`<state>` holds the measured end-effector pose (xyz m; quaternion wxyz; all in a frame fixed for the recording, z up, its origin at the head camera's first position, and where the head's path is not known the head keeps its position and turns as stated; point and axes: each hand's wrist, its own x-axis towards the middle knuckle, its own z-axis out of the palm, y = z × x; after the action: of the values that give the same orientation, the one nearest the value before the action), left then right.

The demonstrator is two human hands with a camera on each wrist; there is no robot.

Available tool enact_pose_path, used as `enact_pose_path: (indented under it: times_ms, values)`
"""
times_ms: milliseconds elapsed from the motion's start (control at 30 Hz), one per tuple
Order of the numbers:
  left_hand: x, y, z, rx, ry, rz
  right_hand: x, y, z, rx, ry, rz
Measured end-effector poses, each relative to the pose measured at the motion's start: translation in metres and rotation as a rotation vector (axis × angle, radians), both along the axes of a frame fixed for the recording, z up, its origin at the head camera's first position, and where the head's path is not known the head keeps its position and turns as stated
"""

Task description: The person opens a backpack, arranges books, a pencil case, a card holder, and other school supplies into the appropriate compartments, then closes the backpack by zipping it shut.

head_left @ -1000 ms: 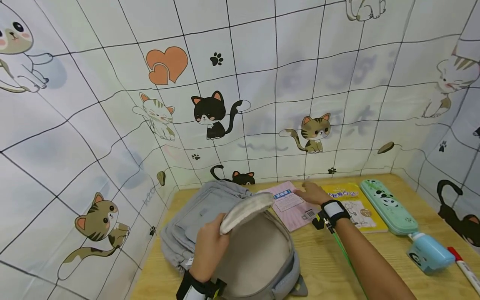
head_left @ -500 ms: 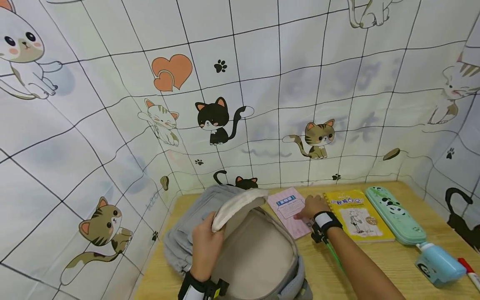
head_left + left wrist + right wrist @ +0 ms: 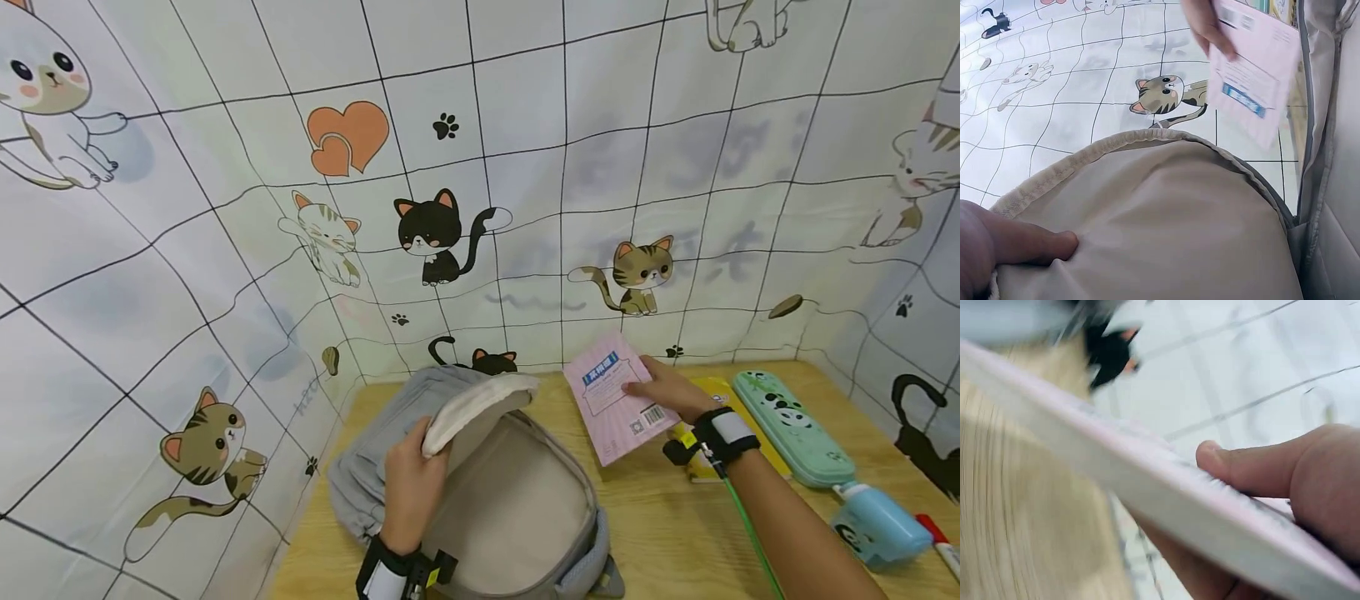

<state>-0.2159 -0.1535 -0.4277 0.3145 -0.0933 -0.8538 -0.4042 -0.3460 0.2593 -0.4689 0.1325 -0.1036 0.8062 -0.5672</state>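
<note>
Two grips: left hand (image 3: 412,493) pinches flap (image 3: 474,407), right hand (image 3: 673,390) pinches book (image 3: 611,410), probably light, bendy, by the right edge I'd choose

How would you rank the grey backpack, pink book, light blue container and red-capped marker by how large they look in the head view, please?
1. Grey backpack, even partly cut off at the bottom edge
2. Pink book
3. Light blue container
4. Red-capped marker, though the right edge cuts it off

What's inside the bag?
Only beige lining shows inside the bag. The left hand grips the flap; whatever lies behind flap and hand is covered.
</note>
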Motion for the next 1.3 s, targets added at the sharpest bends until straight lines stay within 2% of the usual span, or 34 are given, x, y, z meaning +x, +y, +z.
enact_pose_path:
  times_ms: [100, 167, 267, 333, 433, 533, 667, 833, 933, 1067, 1167, 1300]
  values:
    - [-0.002, 0.001, 0.001, 0.011, 0.012, -0.003, 0.026, -0.001, 0.015, -0.16, -0.066, 0.079]
    - [-0.004, 0.002, 0.002, 0.024, 0.025, -0.005, 0.044, -0.004, 0.016, -0.29, -0.152, 0.148]
    - [-0.007, 0.008, 0.003, 0.048, 0.046, -0.017, 0.068, -0.002, 0.005, -0.476, -0.27, 0.26]
    - [-0.009, 0.013, 0.003, 0.066, 0.052, -0.028, 0.082, 0.002, -0.006, -0.583, -0.347, 0.306]
    - [-0.012, 0.02, 0.004, 0.087, 0.037, -0.045, 0.099, 0.007, -0.019, -0.674, -0.425, 0.351]
    - [-0.013, 0.025, 0.005, 0.1, 0.025, -0.05, 0.106, -0.002, -0.028, -0.663, -0.447, 0.397]
    - [-0.015, 0.029, 0.005, 0.101, 0.032, -0.049, 0.097, -0.035, -0.03, -0.543, -0.408, 0.412]
    - [-0.017, 0.032, 0.003, 0.085, 0.074, -0.054, 0.071, -0.087, -0.031, -0.362, -0.384, 0.35]
    - [-0.016, 0.036, 0.0, 0.075, 0.11, -0.064, 0.054, -0.115, -0.039, -0.263, -0.394, 0.315]
    - [-0.014, 0.041, -0.004, 0.056, 0.146, -0.089, 0.032, -0.141, -0.056, -0.183, -0.379, 0.347]
    - [-0.011, 0.046, -0.007, 0.049, 0.148, -0.103, 0.015, -0.153, -0.07, -0.14, -0.331, 0.353]
    - [-0.009, 0.052, -0.008, 0.053, 0.134, -0.132, -0.003, -0.161, -0.079, -0.081, -0.136, 0.258]
